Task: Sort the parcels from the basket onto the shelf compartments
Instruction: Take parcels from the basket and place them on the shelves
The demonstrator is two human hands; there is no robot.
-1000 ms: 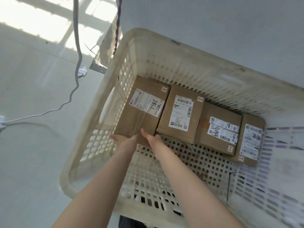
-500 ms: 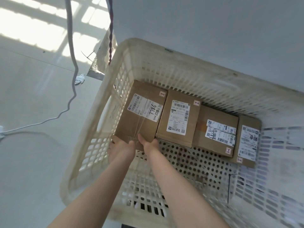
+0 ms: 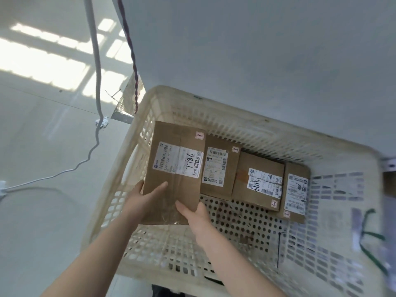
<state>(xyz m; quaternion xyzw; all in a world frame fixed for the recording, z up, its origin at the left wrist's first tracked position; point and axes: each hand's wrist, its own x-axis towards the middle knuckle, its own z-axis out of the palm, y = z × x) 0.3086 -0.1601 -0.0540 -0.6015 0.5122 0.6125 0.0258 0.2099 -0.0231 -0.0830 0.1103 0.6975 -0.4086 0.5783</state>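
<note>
Both hands are down inside the basket [image 3: 141, 133], clamped on the near end of one box [image 3: 171, 166], the one marked 7786. The left hand [image 3: 143, 200] grips the box's near left corner, thumb lying across the top face and fingers hidden beneath. The right hand [image 3: 196, 213] takes the near right corner the same way, thumb on top. The hands sit close together but do not touch; the box end fills the gap between them. Holding both corners like that looks meant to keep a long, flat parcel from twisting as it comes up.

The box seems tilted, its near end raised toward the person, and its right edge overlaps the neighbouring parcel. Whether its far end rests on the basket floor I cannot tell.

Three more parcels lie in the basket, in a row to the right of the held box along the far wall: a second box [image 3: 218, 168] just beside it, a third [image 3: 259, 181] beyond that, and a fourth [image 3: 295, 194] at the far right end. The near part of the basket floor is bare. No shelf shows from here, so by my reckoning the sorting has a good way to go, with this box just being taken out.
</note>
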